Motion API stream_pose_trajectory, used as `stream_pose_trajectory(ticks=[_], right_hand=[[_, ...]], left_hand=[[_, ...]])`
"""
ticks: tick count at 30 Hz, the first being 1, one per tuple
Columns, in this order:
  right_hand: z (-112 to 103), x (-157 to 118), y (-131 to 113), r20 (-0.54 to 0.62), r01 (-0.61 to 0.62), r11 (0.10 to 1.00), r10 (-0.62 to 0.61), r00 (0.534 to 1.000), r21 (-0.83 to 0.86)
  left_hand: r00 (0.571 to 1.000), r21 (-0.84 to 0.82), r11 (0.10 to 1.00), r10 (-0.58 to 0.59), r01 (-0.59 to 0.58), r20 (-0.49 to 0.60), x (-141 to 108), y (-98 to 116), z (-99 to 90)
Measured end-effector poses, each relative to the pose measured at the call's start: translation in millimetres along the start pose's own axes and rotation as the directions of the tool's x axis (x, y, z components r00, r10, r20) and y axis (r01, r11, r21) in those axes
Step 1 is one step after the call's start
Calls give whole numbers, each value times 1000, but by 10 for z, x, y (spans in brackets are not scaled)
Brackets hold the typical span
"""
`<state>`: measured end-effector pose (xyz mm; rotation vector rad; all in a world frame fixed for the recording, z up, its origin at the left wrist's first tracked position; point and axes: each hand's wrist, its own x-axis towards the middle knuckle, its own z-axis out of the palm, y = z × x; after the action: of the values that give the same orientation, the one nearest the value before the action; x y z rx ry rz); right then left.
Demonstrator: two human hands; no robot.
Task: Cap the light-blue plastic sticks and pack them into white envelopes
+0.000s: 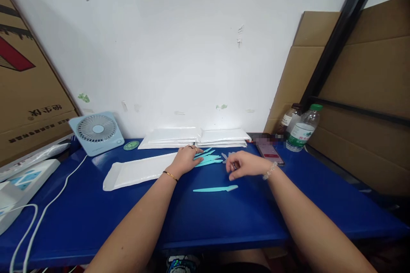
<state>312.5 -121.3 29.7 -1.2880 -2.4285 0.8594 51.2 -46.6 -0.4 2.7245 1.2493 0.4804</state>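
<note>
My left hand (186,160) rests at the edge of a pile of turquoise eyebrow razors (208,160), its fingers laid out over their near ends. The forearm passes across a long white padded packet (137,170). My right hand (243,165) hovers to the right of the pile with its fingers loosely curled and the thumb a little apart; nothing shows between them. Partly behind those fingers are small translucent pieces (224,158) whose kind I cannot make out. One single turquoise razor (215,189) lies crosswise on the blue table, in front of both hands.
Stacked white packets (173,135) lie against the wall. On the left stand a blue fan (97,132) and a white power strip (28,187) with cables. At the right are a phone (269,151), a green-capped bottle (303,130) and a brown bottle (290,119). Cardboard (368,94) flanks the blue table (230,222).
</note>
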Motion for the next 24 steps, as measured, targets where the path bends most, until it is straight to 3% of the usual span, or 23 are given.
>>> stream_pose_trajectory(ticks=[3,6,10,12,18,22,24], right_hand=[[115,22,-123,184,32,996,-15,983,-87],[188,60,-146,181,51,989,-24,983,-142],[191,102,-124,-34,-8,989,3,999,-150],[175,121,-95,-153,-17,994,-1,988,-112],[23,93,158,-323,-61,997,73,944,46],[-113,19,337,-494,-72,985,143,858,160],[-131,15,368,-511,-23,966,157,845,258]], left_hand=[[1000,-24,1000,13,-13,-24,-13,46,-25],[997,-93,993,79,-80,-14,-37,151,-82],[965,-209,955,238,-212,108,-77,359,-129],[955,-193,958,246,-213,166,-82,425,-123],[989,-158,985,82,-62,124,-43,278,-105],[986,-387,913,-73,126,149,-39,81,-108],[977,-492,851,-104,183,184,-35,35,-102]])
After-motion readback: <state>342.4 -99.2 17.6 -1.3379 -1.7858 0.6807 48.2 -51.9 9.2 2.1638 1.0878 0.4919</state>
